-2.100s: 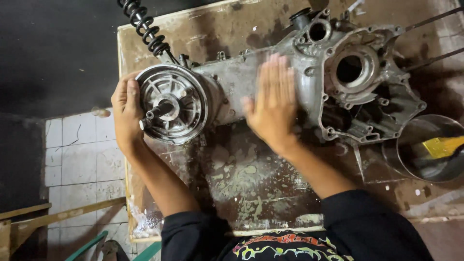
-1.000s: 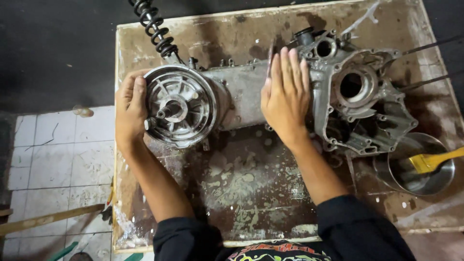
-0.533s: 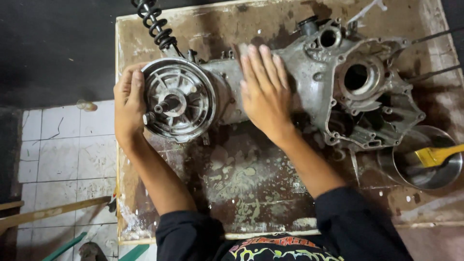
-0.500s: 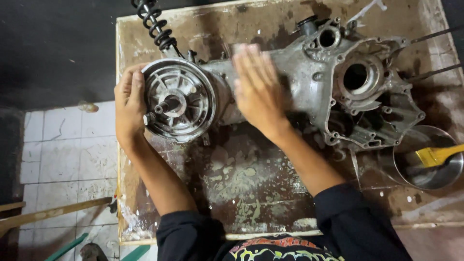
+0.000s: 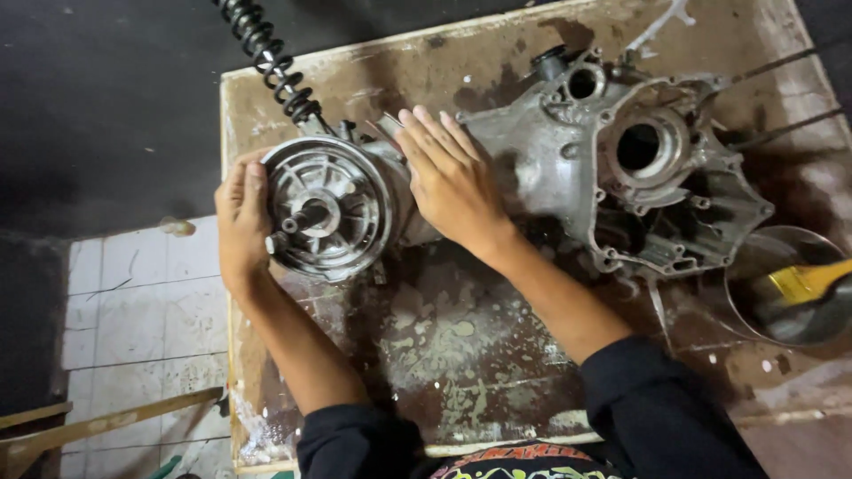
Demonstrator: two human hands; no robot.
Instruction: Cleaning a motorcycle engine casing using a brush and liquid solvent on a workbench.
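Observation:
A long grey metal engine casing (image 5: 568,160) lies across a stained wooden board (image 5: 444,355). Its left end carries a round ribbed drum (image 5: 328,208) with a short shaft in the middle. My left hand (image 5: 241,222) cups the drum's left rim, fingers curled onto the edge. My right hand (image 5: 453,182) lies flat, fingers together, on the casing just right of the drum. The casing's right end has a large round bore (image 5: 641,146) and smaller holes.
A black coil spring shock (image 5: 266,55) runs off the top edge from behind the drum. At the right stands a metal bowl (image 5: 754,266) with a yellow-handled brush (image 5: 812,282) in it. White floor tiles (image 5: 133,293) and a wooden slat (image 5: 106,421) lie left of the board.
My right hand has slid left along the casing from its middle to beside the drum. My left hand has stayed on the drum's rim.

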